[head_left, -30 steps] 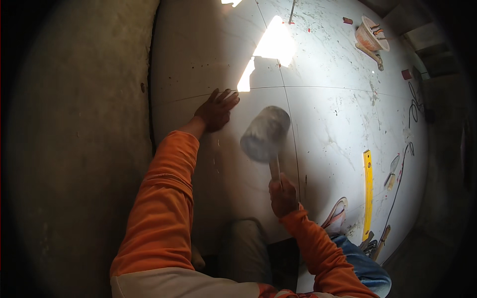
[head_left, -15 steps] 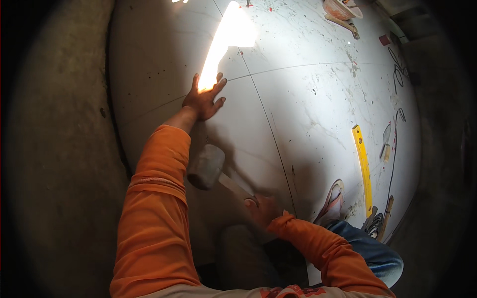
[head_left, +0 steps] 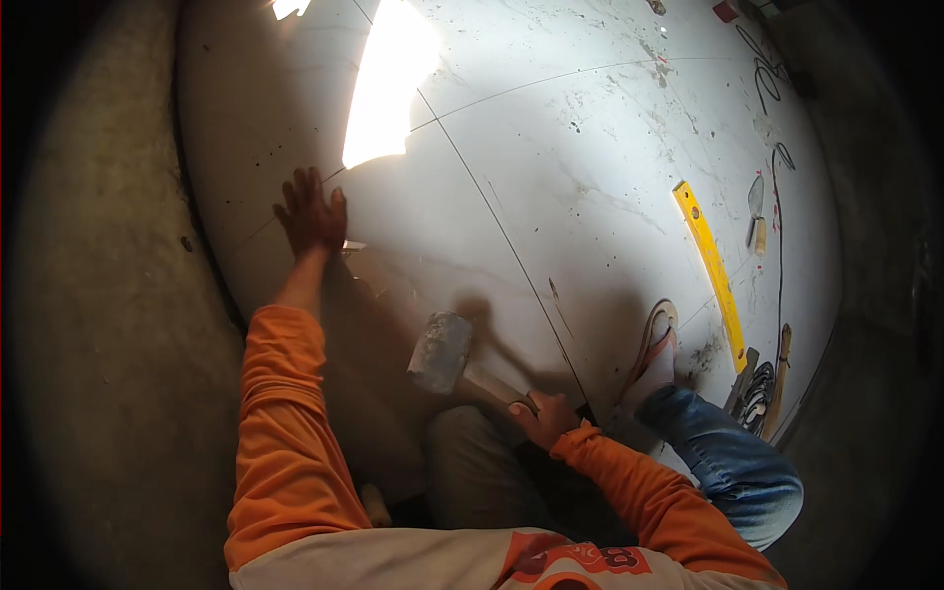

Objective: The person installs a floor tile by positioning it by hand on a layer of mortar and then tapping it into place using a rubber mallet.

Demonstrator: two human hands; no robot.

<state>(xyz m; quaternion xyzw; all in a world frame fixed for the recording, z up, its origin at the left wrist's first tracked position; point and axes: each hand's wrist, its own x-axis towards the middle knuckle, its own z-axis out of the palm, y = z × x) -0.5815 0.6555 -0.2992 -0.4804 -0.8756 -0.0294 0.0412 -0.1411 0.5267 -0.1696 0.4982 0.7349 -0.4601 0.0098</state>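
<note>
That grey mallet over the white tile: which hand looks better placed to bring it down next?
The right hand, probably: it already grips the handle of the mallet, whose head is above the tile. The left hand lies flat on the tile farther out, fingers spread.

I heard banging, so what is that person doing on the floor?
A person in orange sleeves crouches on big white floor tiles. The left hand presses flat on a tile, and the right hand grips a rubber mallet with its head low over the tile. A yellow level lies to the right.
</note>
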